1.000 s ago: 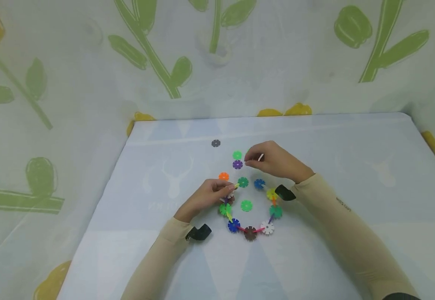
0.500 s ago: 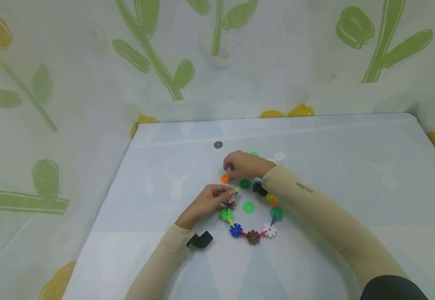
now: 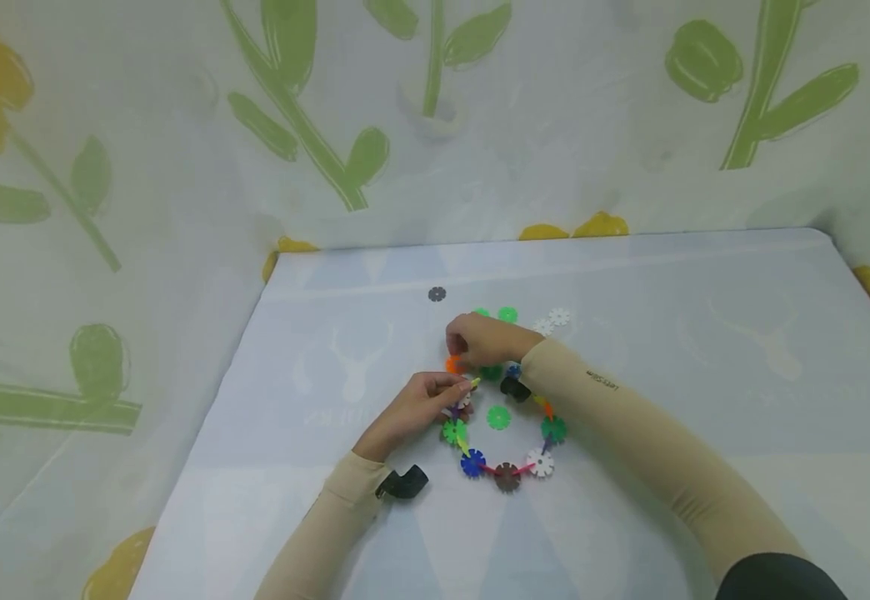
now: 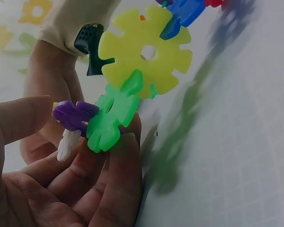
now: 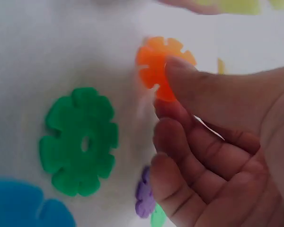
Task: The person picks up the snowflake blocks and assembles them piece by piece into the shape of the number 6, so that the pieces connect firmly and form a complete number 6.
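Observation:
A chain of notched plastic snowflake discs (image 3: 507, 477) curves across the table in a near ring. In the head view my left hand (image 3: 412, 410) holds the chain's left end, with a yellow disc (image 3: 476, 382) poking out at the fingertips. The left wrist view shows purple (image 4: 75, 115), green (image 4: 116, 116) and larger-looking yellow (image 4: 132, 56) discs slotted together by the fingers. My right hand (image 3: 491, 337) reaches across the ring's far side. Its thumb and forefinger pinch an orange disc (image 5: 154, 66). Beside it lies a dark green disc (image 5: 78, 142), untouched.
A loose light green disc (image 3: 498, 417) lies inside the ring. Beyond the right hand are green (image 3: 507, 314) and white (image 3: 558, 317) discs, plus a grey one (image 3: 437, 294) farther back. A purple disc (image 5: 144, 194) shows below the right fingers. A patterned curtain borders the table (image 3: 667, 350).
My right hand has come left and nearer from the purple disc's area to the orange disc, and now pinches it. The left hand has stayed almost in place, holding the chain.

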`<state>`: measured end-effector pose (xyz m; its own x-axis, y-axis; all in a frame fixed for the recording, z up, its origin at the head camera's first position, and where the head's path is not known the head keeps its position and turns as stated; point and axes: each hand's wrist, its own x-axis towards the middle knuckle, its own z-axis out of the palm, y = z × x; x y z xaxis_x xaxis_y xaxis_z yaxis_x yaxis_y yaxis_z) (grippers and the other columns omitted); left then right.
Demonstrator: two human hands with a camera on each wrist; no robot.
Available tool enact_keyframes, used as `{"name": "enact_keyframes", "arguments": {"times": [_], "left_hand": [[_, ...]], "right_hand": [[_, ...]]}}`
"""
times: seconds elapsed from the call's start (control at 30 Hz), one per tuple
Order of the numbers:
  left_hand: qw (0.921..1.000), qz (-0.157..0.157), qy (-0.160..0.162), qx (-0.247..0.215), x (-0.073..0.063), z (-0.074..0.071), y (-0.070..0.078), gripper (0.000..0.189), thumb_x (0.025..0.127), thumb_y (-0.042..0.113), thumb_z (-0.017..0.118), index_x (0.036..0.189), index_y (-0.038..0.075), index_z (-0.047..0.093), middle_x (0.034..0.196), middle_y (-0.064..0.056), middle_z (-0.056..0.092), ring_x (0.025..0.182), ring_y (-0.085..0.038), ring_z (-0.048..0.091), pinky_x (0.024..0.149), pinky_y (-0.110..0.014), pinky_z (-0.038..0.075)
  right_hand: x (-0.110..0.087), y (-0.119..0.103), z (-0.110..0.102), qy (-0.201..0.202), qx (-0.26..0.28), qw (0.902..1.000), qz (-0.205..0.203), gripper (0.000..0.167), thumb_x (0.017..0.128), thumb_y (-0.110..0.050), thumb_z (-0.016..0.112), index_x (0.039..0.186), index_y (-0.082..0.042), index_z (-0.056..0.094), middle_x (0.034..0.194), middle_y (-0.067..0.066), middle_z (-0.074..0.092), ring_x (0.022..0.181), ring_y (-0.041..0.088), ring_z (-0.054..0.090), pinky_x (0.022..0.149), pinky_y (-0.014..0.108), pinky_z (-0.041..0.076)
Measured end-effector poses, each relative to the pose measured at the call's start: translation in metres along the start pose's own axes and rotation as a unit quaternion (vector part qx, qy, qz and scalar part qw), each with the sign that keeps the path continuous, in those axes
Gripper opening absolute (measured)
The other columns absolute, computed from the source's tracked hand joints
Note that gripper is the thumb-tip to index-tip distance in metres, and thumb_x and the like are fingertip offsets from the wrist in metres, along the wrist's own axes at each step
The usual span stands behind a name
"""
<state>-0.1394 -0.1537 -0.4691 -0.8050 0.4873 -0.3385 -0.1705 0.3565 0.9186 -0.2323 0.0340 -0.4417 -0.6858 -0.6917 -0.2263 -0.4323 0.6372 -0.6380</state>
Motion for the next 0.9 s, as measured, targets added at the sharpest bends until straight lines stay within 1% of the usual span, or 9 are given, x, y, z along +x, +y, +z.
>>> {"name": "enact_keyframes", "arguments": {"times": [0.03, 0.13, 0.27, 0.37, 0.47, 0.53, 0.63, 0.77, 0.9], "left_hand": [[1.0, 0.001, -0.001, 0.0, 0.001, 0.0, 0.001, 0.039, 0.107, 0.033, 0.058, 0.128, 0.003, 0.07, 0.102, -0.014, 0.079, 0.091, -0.01, 0.073, 0.078, -0.024, 0.058], [1.0, 0.008, -0.003, 0.004, 0.008, 0.0, 0.003, 0.037, 0.107, 0.033, 0.058, 0.127, 0.004, 0.07, 0.102, -0.014, 0.079, 0.093, -0.011, 0.073, 0.083, -0.024, 0.058], [0.9996, 0.016, -0.001, 0.022, 0.017, -0.003, 0.008, 0.036, 0.106, 0.033, 0.058, 0.127, 0.006, 0.071, 0.102, -0.013, 0.079, 0.095, -0.013, 0.072, 0.091, -0.024, 0.056], [0.9992, 0.022, -0.004, 0.035, 0.023, -0.006, 0.012, 0.037, 0.107, 0.033, 0.057, 0.129, 0.006, 0.07, 0.103, -0.013, 0.079, 0.095, -0.013, 0.071, 0.092, -0.025, 0.055], [0.9987, 0.027, -0.009, 0.042, 0.027, -0.009, 0.014, 0.037, 0.107, 0.032, 0.056, 0.129, 0.006, 0.07, 0.105, -0.013, 0.079, 0.094, -0.013, 0.071, 0.091, -0.025, 0.055], [0.9986, 0.028, -0.01, 0.044, 0.028, -0.011, 0.015, 0.037, 0.107, 0.032, 0.056, 0.129, 0.006, 0.07, 0.105, -0.013, 0.079, 0.093, -0.013, 0.071, 0.09, -0.024, 0.055], [0.9987, 0.025, -0.009, 0.043, 0.028, -0.013, 0.015, 0.037, 0.107, 0.032, 0.056, 0.13, 0.005, 0.069, 0.106, -0.014, 0.079, 0.092, -0.013, 0.07, 0.089, -0.024, 0.055], [0.9989, 0.023, -0.01, 0.04, 0.026, -0.012, 0.016, 0.038, 0.107, 0.032, 0.056, 0.13, 0.004, 0.069, 0.106, -0.014, 0.079, 0.091, -0.014, 0.07, 0.089, -0.025, 0.055], [0.999, 0.024, -0.014, 0.036, 0.025, -0.01, 0.018, 0.039, 0.107, 0.033, 0.056, 0.131, 0.005, 0.069, 0.107, -0.014, 0.079, 0.094, -0.014, 0.07, 0.09, -0.026, 0.056]], "right_hand": [[-0.002, 0.003, -0.002, 0.008, 0.009, 0.9999, -0.008, 0.004, 0.093, -0.007, 0.072, 0.095, -0.007, 0.068, 0.093, 0.006, 0.067, 0.085, 0.019, 0.058, 0.081, 0.03, 0.053], [-0.012, 0.014, -0.01, 0.045, 0.047, 0.9979, -0.01, 0.003, 0.095, -0.009, 0.071, 0.095, -0.006, 0.07, 0.092, 0.007, 0.07, 0.084, 0.019, 0.061, 0.081, 0.031, 0.054], [-0.032, 0.026, -0.02, 0.101, 0.094, 0.9904, 0.011, 0.01, 0.096, -0.013, 0.071, 0.102, -0.005, 0.073, 0.097, 0.008, 0.074, 0.085, 0.019, 0.064, 0.081, 0.032, 0.057], [-0.049, 0.03, -0.025, 0.127, 0.126, 0.9835, 0.03, 0.015, 0.098, -0.016, 0.07, 0.106, -0.004, 0.074, 0.095, 0.012, 0.075, 0.079, 0.02, 0.062, 0.075, 0.031, 0.056], [-0.064, 0.032, -0.025, 0.141, 0.157, 0.9769, 0.036, 0.016, 0.1, -0.017, 0.068, 0.105, -0.002, 0.074, 0.089, 0.017, 0.073, 0.071, 0.019, 0.06, 0.068, 0.03, 0.054], [-0.072, 0.032, -0.022, 0.146, 0.173, 0.9734, 0.036, 0.016, 0.1, -0.015, 0.067, 0.104, -0.001, 0.074, 0.087, 0.019, 0.072, 0.068, 0.02, 0.059, 0.065, 0.029, 0.053], [-0.08, 0.033, -0.016, 0.152, 0.188, 0.9695, 0.037, 0.015, 0.1, -0.013, 0.066, 0.104, -0.001, 0.074, 0.086, 0.016, 0.071, 0.068, 0.019, 0.058, 0.064, 0.028, 0.053], [-0.085, 0.031, -0.007, 0.153, 0.199, 0.9672, 0.04, 0.016, 0.1, -0.014, 0.067, 0.104, 0.0, 0.074, 0.084, 0.013, 0.071, 0.067, 0.018, 0.057, 0.064, 0.027, 0.052], [-0.089, 0.027, -0.002, 0.15, 0.203, 0.9669, 0.038, 0.016, 0.099, -0.012, 0.066, 0.102, 0.001, 0.075, 0.086, 0.013, 0.073, 0.068, 0.018, 0.059, 0.064, 0.027, 0.053]]}}
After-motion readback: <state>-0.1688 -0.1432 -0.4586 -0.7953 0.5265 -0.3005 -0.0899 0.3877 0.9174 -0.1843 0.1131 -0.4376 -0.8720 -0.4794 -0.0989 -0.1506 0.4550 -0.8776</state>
